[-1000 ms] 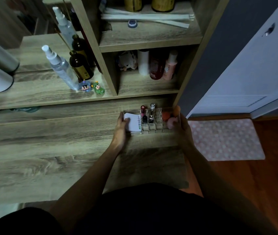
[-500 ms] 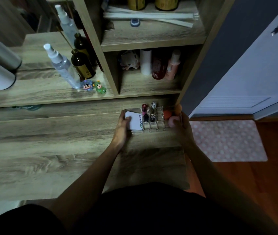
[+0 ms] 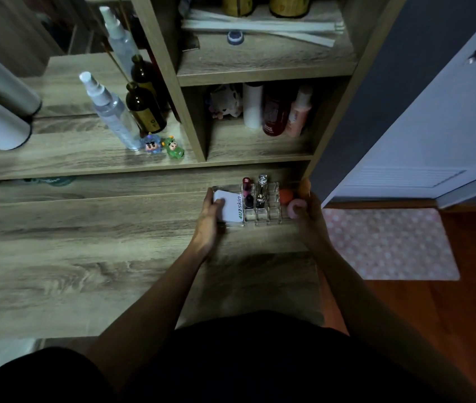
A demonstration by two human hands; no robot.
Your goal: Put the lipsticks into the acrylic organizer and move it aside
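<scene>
Both hands are gripping the acrylic organizer (image 3: 263,212) at the far right of the desk (image 3: 85,257), close under the shelf unit (image 3: 193,117). The left hand (image 3: 209,219) is clasping its left end, thumb resting on a white box (image 3: 229,209) lying inside. The right hand (image 3: 308,216) is wrapping the right end beside a pink sponge (image 3: 296,207). Lipsticks (image 3: 249,196) are standing upright in the middle slots.
</scene>
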